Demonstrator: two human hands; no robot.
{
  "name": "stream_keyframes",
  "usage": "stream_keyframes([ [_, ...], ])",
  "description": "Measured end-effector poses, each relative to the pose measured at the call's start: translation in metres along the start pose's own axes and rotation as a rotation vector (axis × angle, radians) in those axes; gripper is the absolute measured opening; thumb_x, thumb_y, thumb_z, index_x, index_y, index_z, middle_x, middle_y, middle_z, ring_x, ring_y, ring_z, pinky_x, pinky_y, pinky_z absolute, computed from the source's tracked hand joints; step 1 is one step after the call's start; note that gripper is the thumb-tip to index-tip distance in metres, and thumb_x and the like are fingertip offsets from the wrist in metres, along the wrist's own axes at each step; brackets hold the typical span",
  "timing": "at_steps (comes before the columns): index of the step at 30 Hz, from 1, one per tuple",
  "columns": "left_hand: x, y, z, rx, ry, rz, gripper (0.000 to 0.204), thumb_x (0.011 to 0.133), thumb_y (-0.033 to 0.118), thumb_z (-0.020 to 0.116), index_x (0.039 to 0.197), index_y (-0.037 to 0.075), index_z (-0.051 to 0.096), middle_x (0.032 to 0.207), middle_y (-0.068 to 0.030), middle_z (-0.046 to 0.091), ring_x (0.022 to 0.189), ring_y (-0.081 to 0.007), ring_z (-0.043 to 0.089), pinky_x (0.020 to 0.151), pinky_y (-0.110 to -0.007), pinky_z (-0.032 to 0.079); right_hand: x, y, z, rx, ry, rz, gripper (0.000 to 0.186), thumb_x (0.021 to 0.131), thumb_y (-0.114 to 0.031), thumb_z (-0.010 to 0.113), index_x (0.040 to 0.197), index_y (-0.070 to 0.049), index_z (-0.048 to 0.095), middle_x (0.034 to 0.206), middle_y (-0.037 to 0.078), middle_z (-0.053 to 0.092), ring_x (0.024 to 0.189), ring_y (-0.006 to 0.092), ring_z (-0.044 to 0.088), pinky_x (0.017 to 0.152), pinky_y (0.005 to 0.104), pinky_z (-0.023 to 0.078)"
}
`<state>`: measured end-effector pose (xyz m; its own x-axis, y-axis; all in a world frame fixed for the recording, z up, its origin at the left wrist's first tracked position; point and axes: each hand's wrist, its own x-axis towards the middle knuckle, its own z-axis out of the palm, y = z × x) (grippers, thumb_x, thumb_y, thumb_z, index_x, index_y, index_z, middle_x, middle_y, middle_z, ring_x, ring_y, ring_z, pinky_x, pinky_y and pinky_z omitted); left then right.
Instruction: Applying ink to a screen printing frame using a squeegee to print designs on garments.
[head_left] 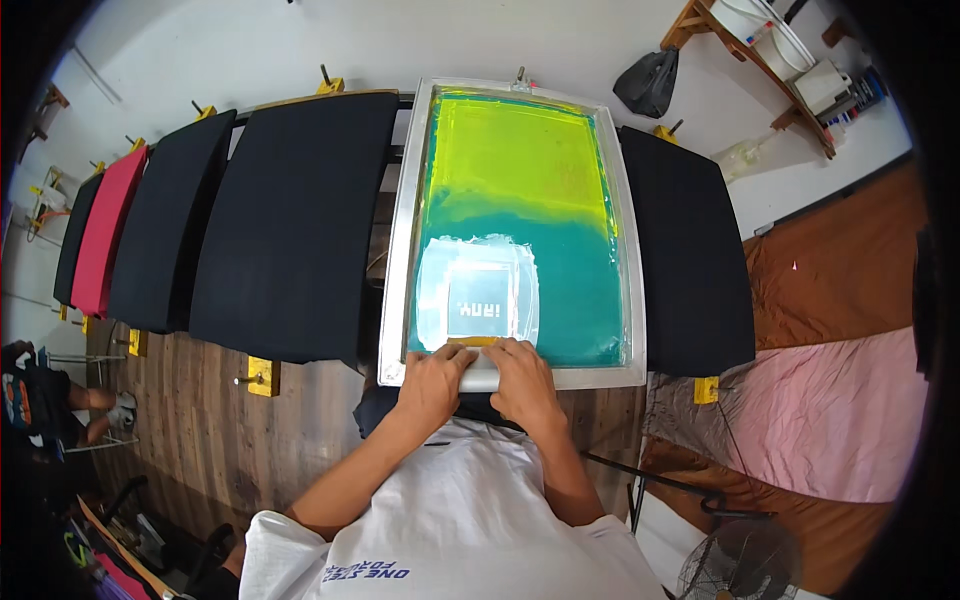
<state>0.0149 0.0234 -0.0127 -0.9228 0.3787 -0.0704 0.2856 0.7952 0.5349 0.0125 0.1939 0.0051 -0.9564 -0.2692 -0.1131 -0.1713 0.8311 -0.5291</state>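
Observation:
A screen printing frame [636,300] with a silver-coloured metal rim lies in front of me. Its mesh [580,280] is teal in the near half and yellow-green in the far half. White ink [434,285] is smeared around a small printed design near the front left. At the frame's near edge, my left hand [435,380] and my right hand [524,380] grip a squeegee [472,341] side by side, fingers curled over it. Only a yellowish-brown strip of it shows between them; the rest is hidden by my fingers.
Boards covered in black cloth flank the frame, one at right [690,250] and several at left [290,230], with a red one [108,235] among them. Yellow blocks [263,376] jut out below. A fan [740,562] stands lower right; a person's leg [95,398] shows far left.

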Motion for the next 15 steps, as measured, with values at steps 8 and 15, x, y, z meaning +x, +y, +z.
stream_keyframes([
  [8, 0.022, -0.003, -0.025, -0.043, -0.138, 0.025, 0.045, 0.067, -0.001, 0.065, 0.110, 0.010, 0.070, 0.098, -0.0146, 0.071, 0.088, -0.0340, 0.068, 0.078, -0.044, 0.051, 0.014, 0.004, -0.013, -0.021, -0.084, 0.026, 0.037, 0.064, 0.005, 0.063, 0.100, -0.004, 0.071, 0.098, 0.018, 0.067, 0.095, 0.0372, 0.063, 0.084, 0.0447, 0.052],
  [15, 0.089, -0.019, -0.043, -0.056, 0.116, 0.107, 0.038, 0.067, -0.003, 0.063, 0.102, 0.007, 0.072, 0.089, -0.0196, 0.070, 0.081, -0.0379, 0.068, 0.077, -0.045, 0.055, 0.094, 0.011, -0.047, -0.167, -0.077, -0.026, 0.029, 0.069, -0.002, 0.065, 0.097, -0.009, 0.071, 0.094, 0.016, 0.069, 0.091, 0.0346, 0.067, 0.077, 0.0452, 0.055],
])
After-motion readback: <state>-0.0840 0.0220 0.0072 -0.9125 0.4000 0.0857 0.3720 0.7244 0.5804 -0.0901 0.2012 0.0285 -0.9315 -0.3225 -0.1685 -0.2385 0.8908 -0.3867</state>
